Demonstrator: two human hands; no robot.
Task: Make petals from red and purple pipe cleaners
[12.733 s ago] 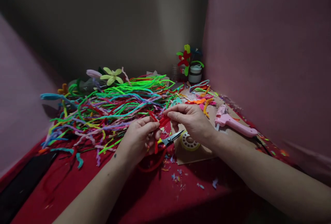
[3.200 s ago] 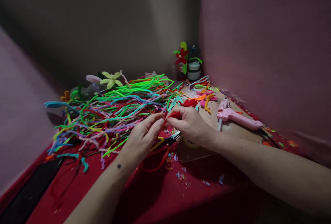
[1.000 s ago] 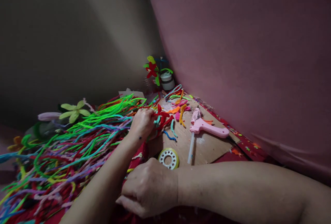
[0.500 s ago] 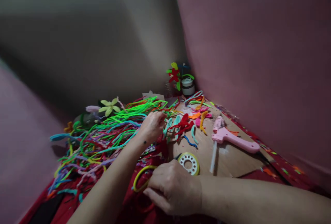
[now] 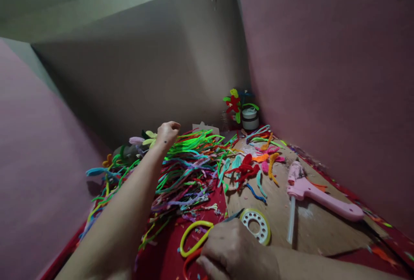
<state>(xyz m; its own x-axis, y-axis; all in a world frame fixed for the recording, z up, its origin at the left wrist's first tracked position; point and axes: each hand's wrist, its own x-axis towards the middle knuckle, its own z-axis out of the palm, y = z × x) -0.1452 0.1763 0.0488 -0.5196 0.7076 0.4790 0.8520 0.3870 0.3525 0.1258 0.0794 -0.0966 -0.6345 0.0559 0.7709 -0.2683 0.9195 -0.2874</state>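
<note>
My left hand (image 5: pixel 168 134) is stretched forward over the far side of a heap of coloured pipe cleaners (image 5: pixel 190 159), beside a pale yellow pipe-cleaner flower (image 5: pixel 149 139). Its fingers are closed; whatever they pinch is hidden. Near the front, my right hand (image 5: pixel 234 247) is wrapped round scissors (image 5: pixel 182 245) with yellow and red handle loops. A dark blade tip shows beyond its knuckles. Just past that hand, a roll of tape (image 5: pixel 265 226) with a white core lies on a brown board (image 5: pixel 274 215).
A pink glue gun (image 5: pixel 326 200) with a clear stick lies on the board's right side. Bent pipe-cleaner pieces, including a red bunch (image 5: pixel 246 168), are scattered there. At the back stand a lidded jar (image 5: pixel 250 119) and a red flower (image 5: pixel 233 104). Walls enclose the corner.
My left hand has moved left and farther away, from beside the board to the far side of the heap. My right hand still grips the scissors. The view has shifted, showing more wall above.
</note>
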